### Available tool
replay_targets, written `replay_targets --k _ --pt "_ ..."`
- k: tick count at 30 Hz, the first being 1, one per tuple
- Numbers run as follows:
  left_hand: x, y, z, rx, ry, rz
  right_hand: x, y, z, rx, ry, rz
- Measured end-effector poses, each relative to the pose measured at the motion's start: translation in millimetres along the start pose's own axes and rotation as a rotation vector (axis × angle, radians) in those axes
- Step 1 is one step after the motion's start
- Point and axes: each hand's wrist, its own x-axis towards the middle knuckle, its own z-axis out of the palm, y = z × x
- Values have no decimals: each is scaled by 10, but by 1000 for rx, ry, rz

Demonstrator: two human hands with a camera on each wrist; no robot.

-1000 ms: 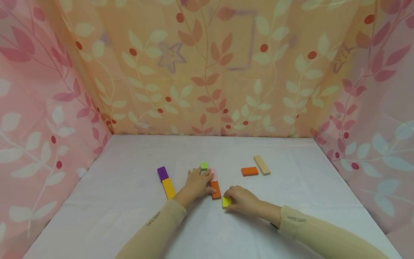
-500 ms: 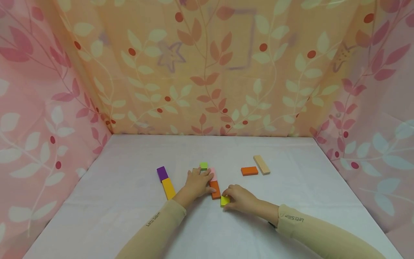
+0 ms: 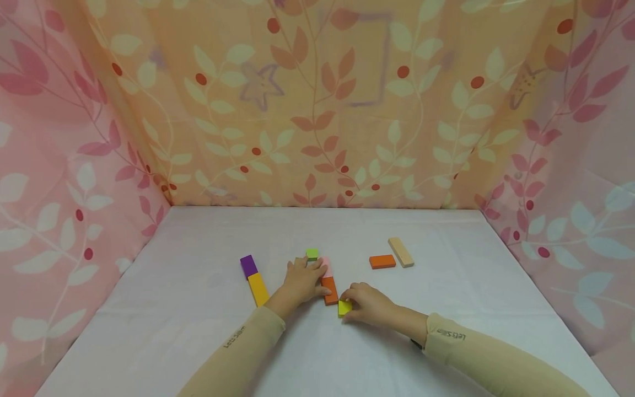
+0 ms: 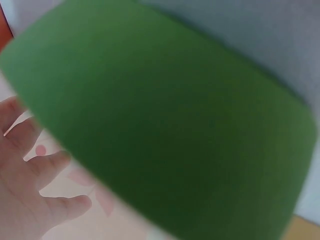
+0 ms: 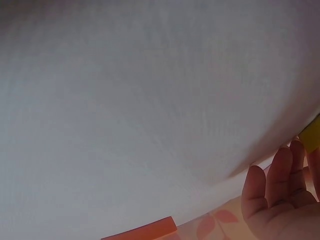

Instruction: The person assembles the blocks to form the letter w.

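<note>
In the head view my left hand (image 3: 302, 280) lies with fingers spread over a row of blocks. Its fingertips touch a pink block (image 3: 327, 270), and the thumb rests on a dark orange block (image 3: 331, 295) joined end to end with it. A large green block (image 4: 165, 115) fills much of the left wrist view, hidden under the hand from above. Between thumb and fingers, my right hand (image 3: 369, 306) pinches a yellow block (image 3: 344, 310), which sits right at the near corner of the dark orange one. Part of that yellow block shows at the right wrist view's edge.
Beyond my left hand are a light green block (image 3: 312, 253) and a partly covered wooden block (image 3: 300, 259). Purple (image 3: 249, 267) and amber (image 3: 258, 289) blocks lie end to end at left. To the right are an orange block (image 3: 382, 262) and a plain wooden block (image 3: 401, 252).
My right hand has slid the yellow block slightly left, up to the dark orange block, and then held it there. The left hand has stayed in place.
</note>
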Motion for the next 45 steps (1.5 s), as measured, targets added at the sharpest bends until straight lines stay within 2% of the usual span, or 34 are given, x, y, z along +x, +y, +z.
replay_targets --k 8,9,15,16,17,25,35,39,45 --pt "20 -11 12 -33 -2 1 -23 38 -46 71 -22 31" --pt "51 -42 82 -32 17 13 -33 49 -56 81 -20 31" --pt "47 -43 84 -43 13 13 -105 169 -129 134 30 44" --pt "14 -11 14 -46 -6 3 -118 197 -145 134 41 54" --pt "12 -9 11 -41 -7 4 -131 225 -166 130 53 66" --pt "-10 4 -1 -12 -7 5 -210 518 -377 156 221 224" --pt "5 -1 8 -16 -14 4 -270 948 -585 120 425 318" --pt "6 -2 11 -5 -12 9 -274 1077 -630 129 415 391" --pt "12 -7 23 -10 -13 9 -291 1215 -686 150 337 476"
